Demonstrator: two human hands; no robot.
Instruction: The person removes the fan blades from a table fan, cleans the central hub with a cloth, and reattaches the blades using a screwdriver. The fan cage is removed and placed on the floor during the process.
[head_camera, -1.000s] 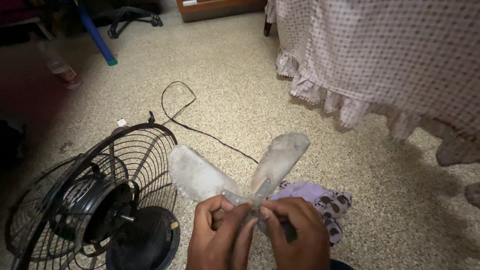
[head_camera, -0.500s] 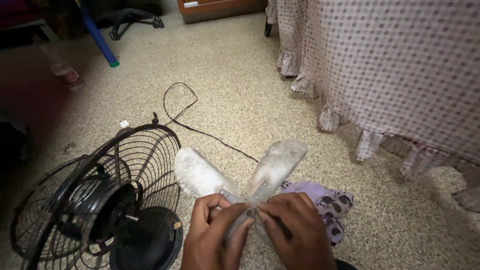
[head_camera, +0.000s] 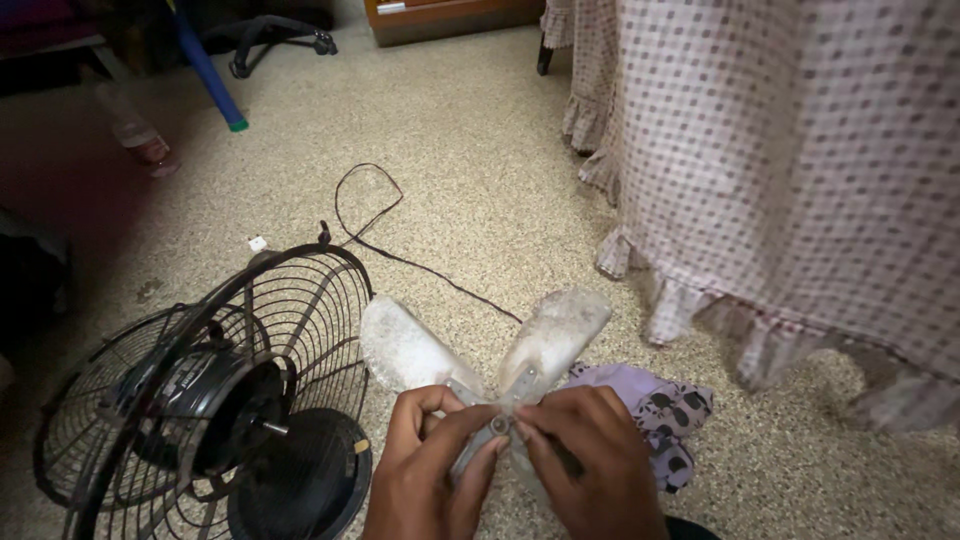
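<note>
Speckled floor (head_camera: 480, 150) behind dusty translucent fan blade (head_camera: 548, 335).

speckled floor (head_camera: 480, 130); checked frilled cloth (head_camera: 800, 170) at 2 o'clock, wooden furniture (head_camera: 450, 15) at 12, dim light.

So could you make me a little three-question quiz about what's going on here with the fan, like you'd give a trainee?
1. True or false: the fan blade is mounted on the black fan.
2. Multiple choice: what lies on the floor just right of the hands? A) a purple patterned cloth B) a screwdriver C) a plastic bowl
3. Fill in: both the left hand and the right hand grip the blade at its ____.

Key:
1. False. The dusty, pale blade is off the fan and held in both hands; the fan's shaft sits bare inside its rear grille.
2. A, the purple patterned cloth.
3. Hub, the centre where the blades meet.
</note>
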